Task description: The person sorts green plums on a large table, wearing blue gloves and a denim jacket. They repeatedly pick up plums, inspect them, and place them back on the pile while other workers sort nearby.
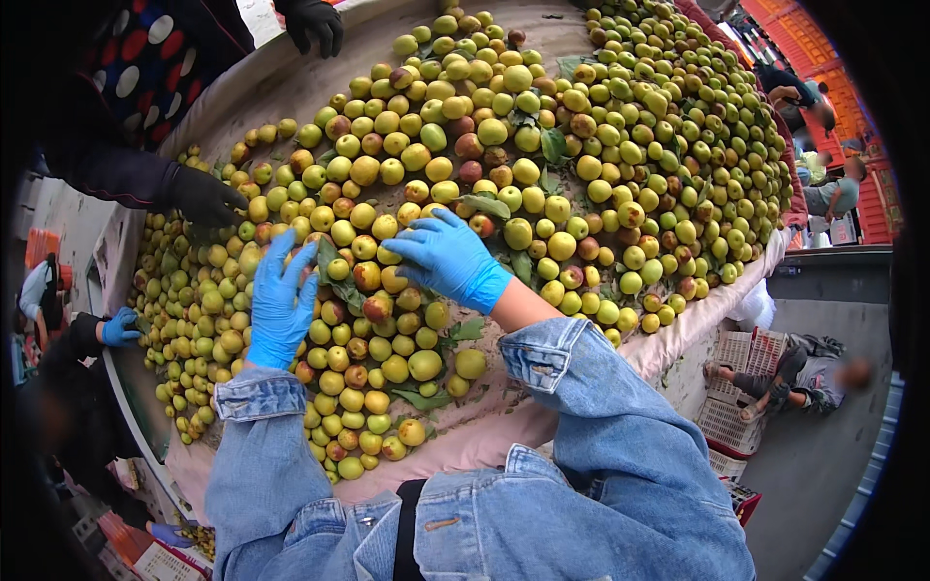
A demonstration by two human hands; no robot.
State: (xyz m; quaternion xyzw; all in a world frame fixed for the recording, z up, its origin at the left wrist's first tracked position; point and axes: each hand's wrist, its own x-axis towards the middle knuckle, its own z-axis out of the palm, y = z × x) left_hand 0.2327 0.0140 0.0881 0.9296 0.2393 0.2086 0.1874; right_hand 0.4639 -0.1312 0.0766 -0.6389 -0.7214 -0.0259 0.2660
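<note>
A thick layer of small round yellow-green fruits (387, 344), which look like jujubes, spreads over a table covered with pale pink cloth (504, 436). Several have reddish-brown patches. In a blue glove, my left hand (281, 308) rests on the fruits at the left, fingers stretched out and apart. My right hand (452, 259), also blue-gloved, reaches in from the right. Its fingers are spread and slightly bent over the fruits, and no fruit shows in its grip. Between my hands lie fruits and a green leaf (341, 283).
Across the table, another person's black-gloved hand (205, 197) touches the fruits; a second black glove (312, 25) is at the far edge. A blue-gloved hand (120, 327) belongs to someone at the left. White crates (728, 426) and a seated person (819, 378) are at the right.
</note>
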